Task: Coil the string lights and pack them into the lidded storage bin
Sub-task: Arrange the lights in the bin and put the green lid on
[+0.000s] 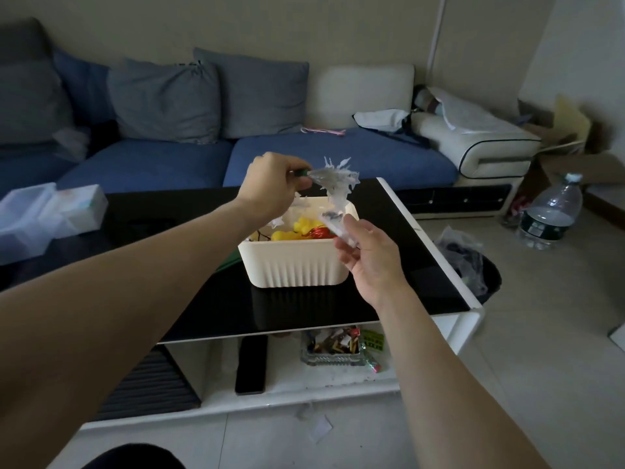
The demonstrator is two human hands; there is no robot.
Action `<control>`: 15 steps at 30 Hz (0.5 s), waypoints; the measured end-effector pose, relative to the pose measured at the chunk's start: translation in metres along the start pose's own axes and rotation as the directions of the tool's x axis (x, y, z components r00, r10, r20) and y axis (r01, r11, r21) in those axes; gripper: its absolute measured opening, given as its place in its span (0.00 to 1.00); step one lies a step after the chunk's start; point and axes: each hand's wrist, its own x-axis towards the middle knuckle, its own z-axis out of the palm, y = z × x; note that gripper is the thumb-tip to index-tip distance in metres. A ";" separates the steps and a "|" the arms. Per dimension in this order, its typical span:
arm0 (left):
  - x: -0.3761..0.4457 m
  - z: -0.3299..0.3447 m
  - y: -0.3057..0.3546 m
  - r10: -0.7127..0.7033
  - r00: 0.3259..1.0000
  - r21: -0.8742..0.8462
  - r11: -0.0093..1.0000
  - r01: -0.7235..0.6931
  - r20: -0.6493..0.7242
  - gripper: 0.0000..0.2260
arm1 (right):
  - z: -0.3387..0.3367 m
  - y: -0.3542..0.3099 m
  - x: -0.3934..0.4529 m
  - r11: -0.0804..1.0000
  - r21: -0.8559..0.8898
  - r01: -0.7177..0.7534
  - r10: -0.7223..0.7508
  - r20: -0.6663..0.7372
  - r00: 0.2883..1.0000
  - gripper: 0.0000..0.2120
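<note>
A cream ribbed storage bin (297, 265) stands open on the black glass coffee table (220, 299). Inside lie yellow duck-shaped toys (297, 228) and a shiny red item (318, 232). Above the bin's far edge my left hand (274, 184) grips a bunched string of clear star-shaped lights (334, 181), with a green piece at my fingertips. My right hand (365, 255) is over the bin's right rim and pinches a clear rectangular piece (338, 225) at the string's lower end. No lid for the bin is visible.
Clear plastic boxes (44, 214) sit at the table's left. A blue sofa (304, 157) with grey cushions runs behind. On the floor to the right are a black bin with a plastic bag (470, 262) and a large water bottle (551, 211). The lower shelf holds an ashtray (334, 346) and a remote (250, 363).
</note>
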 end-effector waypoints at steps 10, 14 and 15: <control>0.008 0.048 -0.056 -0.017 0.998 0.283 0.959 -0.001 0.060 0.13 | 0.015 0.004 0.044 0.657 -0.729 0.192 -0.243 0.036 0.969 0.13; 0.003 0.055 -0.057 -0.142 0.943 0.299 0.953 0.048 0.301 0.16 | 0.017 0.011 0.045 0.189 -0.965 0.182 -0.502 0.064 0.863 0.11; 0.002 0.056 -0.060 -0.159 0.918 0.289 0.956 0.051 0.364 0.17 | 0.020 0.015 0.047 0.135 -0.977 0.165 -0.549 0.065 0.833 0.11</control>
